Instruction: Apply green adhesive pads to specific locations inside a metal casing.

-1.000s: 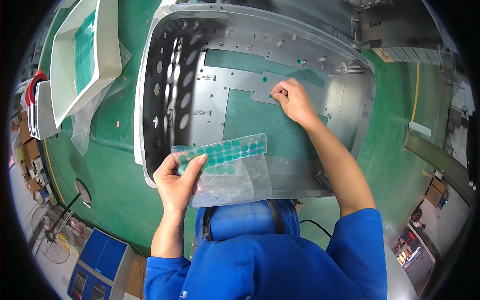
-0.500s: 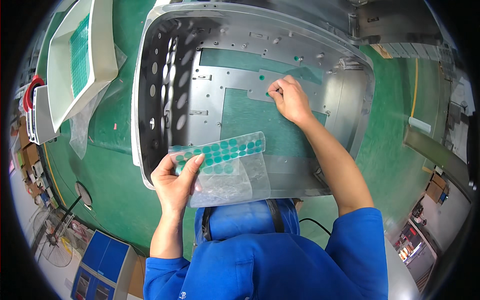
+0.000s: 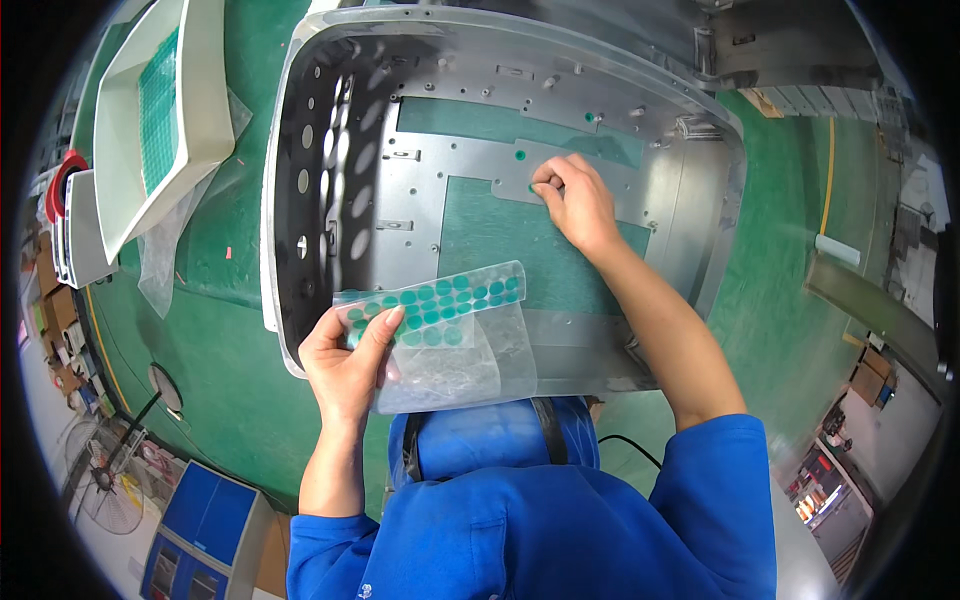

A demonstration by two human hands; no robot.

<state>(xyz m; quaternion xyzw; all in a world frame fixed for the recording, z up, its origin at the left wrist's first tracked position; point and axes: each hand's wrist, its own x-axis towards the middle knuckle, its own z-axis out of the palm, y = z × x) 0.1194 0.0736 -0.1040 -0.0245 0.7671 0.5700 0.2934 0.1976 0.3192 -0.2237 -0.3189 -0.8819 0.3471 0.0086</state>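
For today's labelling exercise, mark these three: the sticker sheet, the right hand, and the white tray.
sticker sheet (image 3: 440, 300), head view, on its rows of green dots
right hand (image 3: 580, 205), head view, on the back of the hand
white tray (image 3: 205, 80), head view, on its right wall

A clear sticker sheet, rectangular and glossy, sits at the near rim of the metal housing; it carries rows of round green stickers, and the left hand pinches its left end. Under it hangs a clear plastic bag, crumpled and see-through, also in that hand. Round green stickers are stuck on the housing floor just beside the right hand, another farther back by the rear wall. At far left, brown cardboard boxes stand stacked on the floor. A loose clear bag lies under the white tray at upper left.
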